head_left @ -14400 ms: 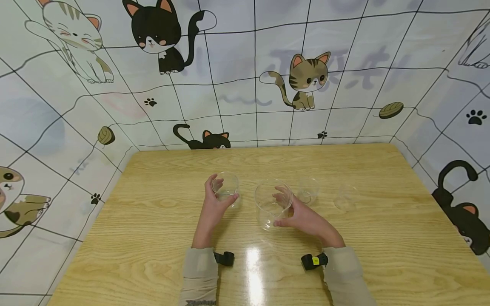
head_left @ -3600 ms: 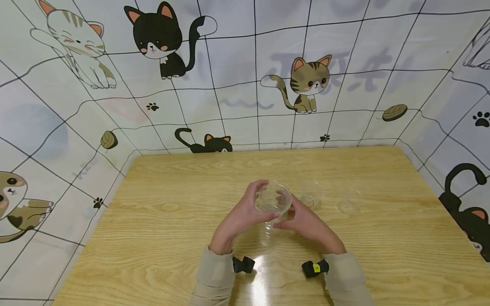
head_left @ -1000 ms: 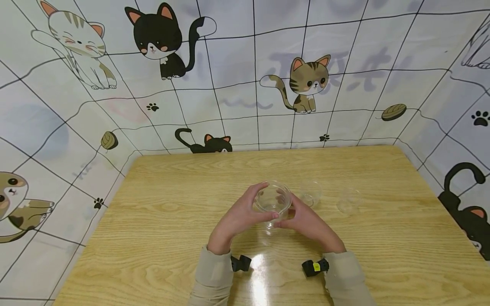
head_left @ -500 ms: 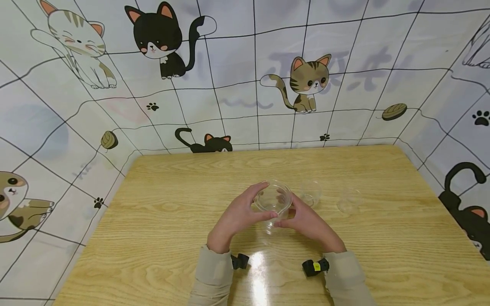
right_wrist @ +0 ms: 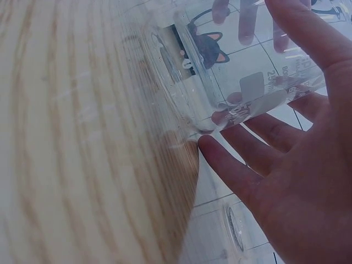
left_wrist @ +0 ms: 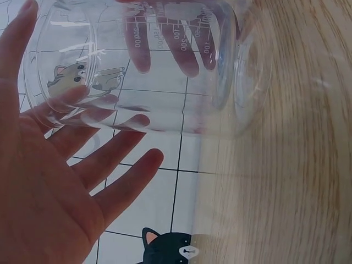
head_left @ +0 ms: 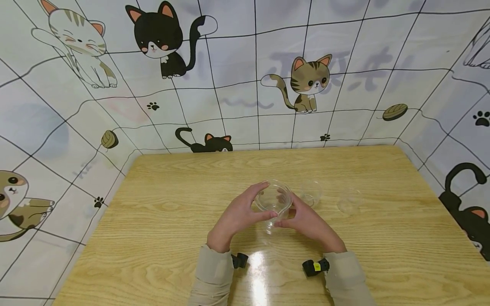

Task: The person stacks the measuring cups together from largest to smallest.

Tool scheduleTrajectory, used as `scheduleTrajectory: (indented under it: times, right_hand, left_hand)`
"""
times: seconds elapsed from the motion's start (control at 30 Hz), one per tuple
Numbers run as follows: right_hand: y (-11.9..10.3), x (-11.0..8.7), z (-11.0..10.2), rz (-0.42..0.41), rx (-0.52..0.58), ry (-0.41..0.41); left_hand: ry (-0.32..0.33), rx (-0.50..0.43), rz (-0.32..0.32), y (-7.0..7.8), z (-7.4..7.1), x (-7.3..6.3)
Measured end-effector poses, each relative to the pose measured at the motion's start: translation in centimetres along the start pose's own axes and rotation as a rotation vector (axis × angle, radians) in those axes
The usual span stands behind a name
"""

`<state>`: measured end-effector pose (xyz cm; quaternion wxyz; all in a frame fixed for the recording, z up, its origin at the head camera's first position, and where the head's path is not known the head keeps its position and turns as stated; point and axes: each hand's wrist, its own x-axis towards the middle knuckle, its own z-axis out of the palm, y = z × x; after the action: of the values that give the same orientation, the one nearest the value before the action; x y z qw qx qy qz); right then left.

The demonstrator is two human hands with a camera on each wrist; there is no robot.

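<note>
Two clear glass beakers stand nested at mid-table in the head view, a smaller beaker (head_left: 273, 199) inside a larger beaker (head_left: 282, 215). My left hand (head_left: 239, 212) holds them at the rim from the left, thumb in front and fingers behind. From the right, my right hand (head_left: 308, 219) grips the larger beaker's side, lower down, with its thumb near the left thumb. White graduation marks (left_wrist: 176, 38) show on the glass in the left wrist view, with right-hand fingers seen through it. The right wrist view shows the beaker base (right_wrist: 176, 77) close to the wood.
Right of the hands stand two more clear glass vessels, a nearer one (head_left: 311, 196) just behind my right hand and a farther one (head_left: 349, 202), both faint against the wooden table (head_left: 172, 221). A cat-printed wall covering (head_left: 237, 85) encloses the back and sides.
Since the earliest frame, my left hand has brought the smaller beaker rightward and into the larger one held by my right hand. Over the last second both hands stay nearly still.
</note>
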<state>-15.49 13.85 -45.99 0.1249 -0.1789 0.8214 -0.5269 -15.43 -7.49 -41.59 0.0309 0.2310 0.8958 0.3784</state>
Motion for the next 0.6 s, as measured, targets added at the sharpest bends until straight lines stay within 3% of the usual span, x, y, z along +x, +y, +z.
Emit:
scheduleTrajectory:
  times: [0.33, 0.6]
  right_hand:
    - [0.07, -0.01, 0.09, 0.004, 0.003, 0.003]
    - [0.11, 0.08, 0.02, -0.003, -0.021, 0.007]
  left_hand:
    - [-0.002, 0.038, 0.012, -0.11, 0.05, -0.06]
    - [-0.020, 0.012, 0.031, -0.30, -0.06, -0.10]
